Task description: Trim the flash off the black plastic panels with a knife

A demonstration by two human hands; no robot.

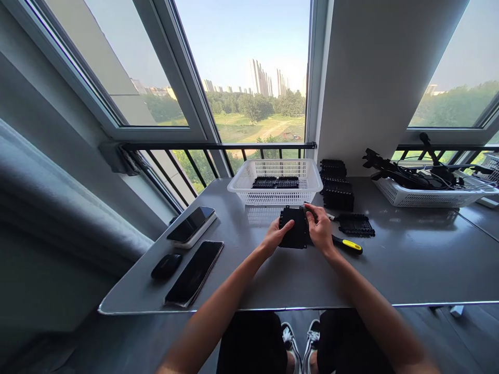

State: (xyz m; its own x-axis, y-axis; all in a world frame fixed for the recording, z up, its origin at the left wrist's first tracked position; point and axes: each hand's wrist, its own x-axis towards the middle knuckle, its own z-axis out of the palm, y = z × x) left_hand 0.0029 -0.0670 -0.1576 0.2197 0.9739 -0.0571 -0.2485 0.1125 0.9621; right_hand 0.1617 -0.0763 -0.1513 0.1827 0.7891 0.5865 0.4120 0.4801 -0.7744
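Observation:
A flat black plastic panel (pixel 293 228) with small tabs along its edges is held up over the table in front of me. My left hand (pixel 276 235) grips its left side, thumb lying across the face. At the panel's right edge my right hand (pixel 319 226) is closed, thumb and fingers pinched near the upper corner; whether a small thing is also in that pinch I cannot make out. A tool with a black and yellow handle (pixel 351 246) lies on the table just right of my right hand, its other end hidden. Behind it is another black plastic panel (pixel 355 225).
A white basket (pixel 275 196) holding black panels stands at the back, beside stacked black panels (pixel 337 193). Another white basket (pixel 421 195) with black parts and cables is at right. Two phones (pixel 195 272) and a black case (pixel 166 266) lie left on the grey table (pixel 249 293).

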